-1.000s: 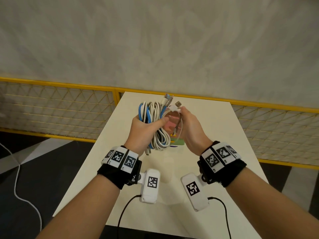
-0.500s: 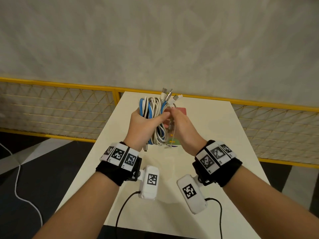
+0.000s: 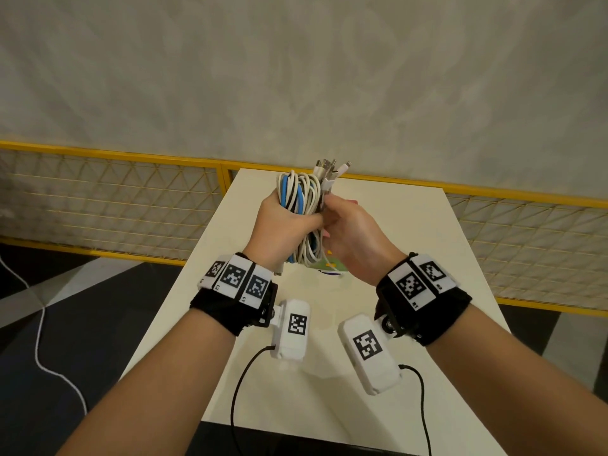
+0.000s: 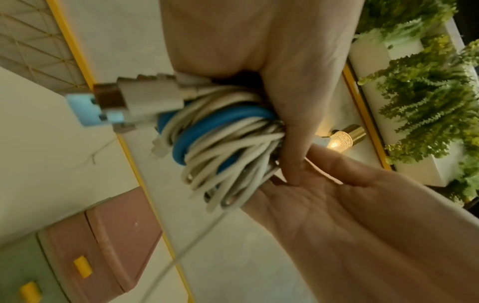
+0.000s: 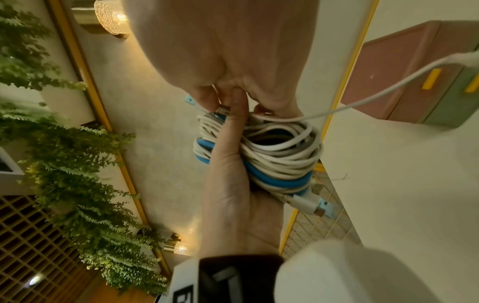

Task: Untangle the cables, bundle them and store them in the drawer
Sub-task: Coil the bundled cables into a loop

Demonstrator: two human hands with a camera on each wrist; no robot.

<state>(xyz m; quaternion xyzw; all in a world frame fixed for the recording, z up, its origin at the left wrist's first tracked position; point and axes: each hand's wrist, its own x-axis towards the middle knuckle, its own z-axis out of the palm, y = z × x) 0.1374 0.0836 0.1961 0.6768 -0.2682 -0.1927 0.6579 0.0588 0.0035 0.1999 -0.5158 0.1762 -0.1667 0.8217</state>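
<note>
left hand (image 3: 283,225) fingers wrap cable bundle (image 3: 304,205) | right hand (image 3: 353,238) fingers pinch it | drawer box (image 4: 98,242) shut

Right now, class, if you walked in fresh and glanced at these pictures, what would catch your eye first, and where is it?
First, the coiled bundle of white and blue cables, held up above the white table with its plugs sticking out on top. The left hand grips the coil, and the right hand closes on it from the other side. Next, the pink and green drawer box on the table beneath.
</note>
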